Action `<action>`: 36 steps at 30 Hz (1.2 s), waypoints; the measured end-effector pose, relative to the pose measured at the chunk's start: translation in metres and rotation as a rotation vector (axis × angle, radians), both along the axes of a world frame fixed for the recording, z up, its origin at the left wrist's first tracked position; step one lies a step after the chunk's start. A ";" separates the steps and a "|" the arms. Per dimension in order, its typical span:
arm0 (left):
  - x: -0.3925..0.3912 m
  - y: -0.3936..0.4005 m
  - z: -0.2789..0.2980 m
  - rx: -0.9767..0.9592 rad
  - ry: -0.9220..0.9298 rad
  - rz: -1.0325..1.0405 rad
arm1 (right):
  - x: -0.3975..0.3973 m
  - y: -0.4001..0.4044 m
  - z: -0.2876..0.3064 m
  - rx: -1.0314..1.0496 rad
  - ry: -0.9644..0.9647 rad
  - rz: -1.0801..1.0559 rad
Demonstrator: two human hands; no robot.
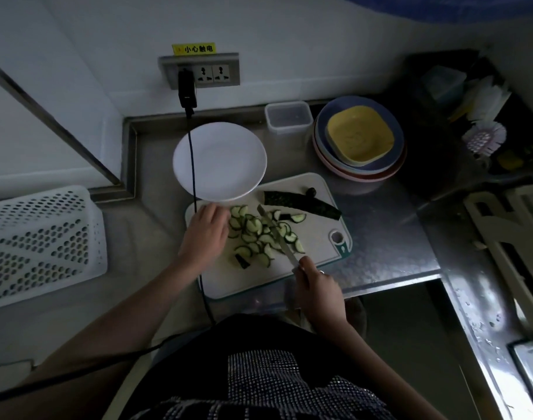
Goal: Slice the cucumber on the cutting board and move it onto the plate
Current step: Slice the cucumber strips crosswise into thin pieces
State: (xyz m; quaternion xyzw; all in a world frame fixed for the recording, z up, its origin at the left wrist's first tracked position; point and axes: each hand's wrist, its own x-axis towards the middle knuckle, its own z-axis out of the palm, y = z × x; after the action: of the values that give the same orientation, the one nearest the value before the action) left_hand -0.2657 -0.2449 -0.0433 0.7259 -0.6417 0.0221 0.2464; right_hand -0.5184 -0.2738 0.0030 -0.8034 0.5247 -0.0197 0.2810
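The slices (263,234) lay heaped mid-board (253,280), one uncut half (301,203) behind them. The right hand (318,291) gripped the knife (277,237) across the heap; the left (206,234), fingers relaxed, rested beside it (risky). Scooping toward the plate (219,161) overlapping the board's far edge could scatter slices or nick fingers.

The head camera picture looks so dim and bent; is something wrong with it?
Head view: the lighting is low, so the cucumber slices and knife look murky; glare streaks the wet steel counter at right; the wide lens curves the wall lines and edges; the white plate stays readable.
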 end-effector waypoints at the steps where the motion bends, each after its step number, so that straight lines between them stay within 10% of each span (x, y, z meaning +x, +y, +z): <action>1: -0.004 0.015 -0.008 -0.002 -0.017 -0.066 | 0.003 0.001 -0.002 0.029 -0.037 0.000; 28: -0.039 0.086 -0.029 0.229 0.324 0.205 | 0.058 0.005 -0.022 0.253 -0.083 0.226; 36: -0.042 0.079 -0.023 0.205 0.283 0.140 | 0.042 -0.016 -0.027 0.200 0.009 0.006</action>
State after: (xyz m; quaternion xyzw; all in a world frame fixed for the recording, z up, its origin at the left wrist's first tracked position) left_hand -0.3073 -0.1657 -0.0668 0.7860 -0.5474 -0.1288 0.2568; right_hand -0.4764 -0.2895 -0.0239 -0.7729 0.5229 0.0370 0.3575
